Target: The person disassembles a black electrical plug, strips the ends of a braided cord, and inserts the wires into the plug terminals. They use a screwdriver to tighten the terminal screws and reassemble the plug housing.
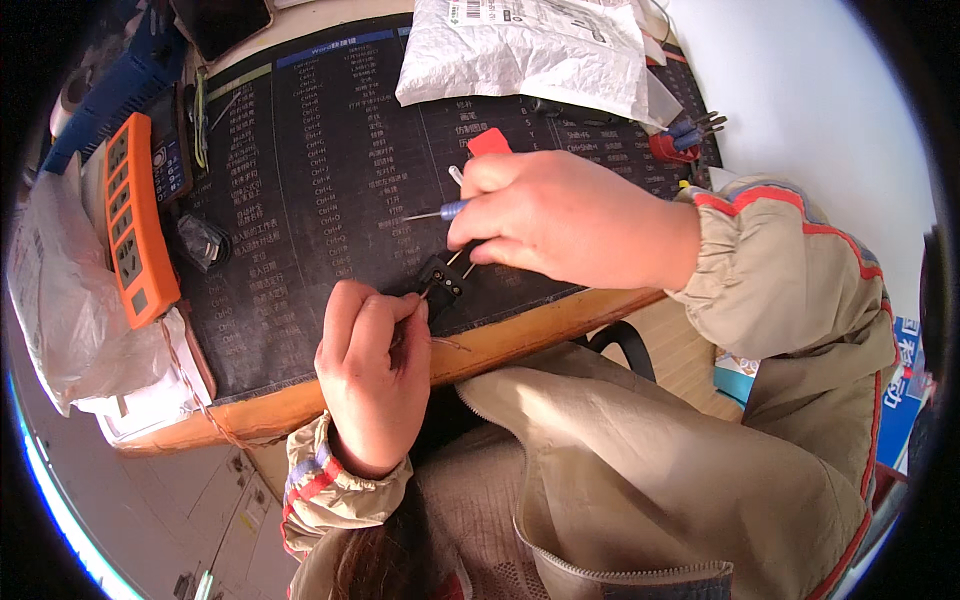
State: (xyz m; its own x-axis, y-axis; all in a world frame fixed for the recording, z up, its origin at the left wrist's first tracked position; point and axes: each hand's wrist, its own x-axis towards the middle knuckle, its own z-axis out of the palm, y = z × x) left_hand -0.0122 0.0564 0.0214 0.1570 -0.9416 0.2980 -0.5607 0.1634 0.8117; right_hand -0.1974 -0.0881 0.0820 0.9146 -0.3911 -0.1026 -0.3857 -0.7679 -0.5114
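Observation:
My left hand (375, 360) is closed, its thumb and fingertips pinching a thin wire (426, 291) against a small black block (441, 283) with brass-coloured screws. The block sits near the mat's front edge. Above and to the right, my right hand (575, 215) is curled round a small screwdriver (453, 210) with a blue handle, its metal shaft pointing left. Two thin metal prongs run between the block and my right fingertips; I cannot tell whether the fingers grip them. Another stretch of thin wire (450, 344) sticks out beside my left wrist.
A dark printed mat (290, 230) covers the wooden desk. An orange power strip (138, 220), a clear plastic bag (85, 300) and a coiled black cable (203, 243) lie left. A white parcel bag (525, 55) is at the back, with several tools (690, 132) in a red holder to its right.

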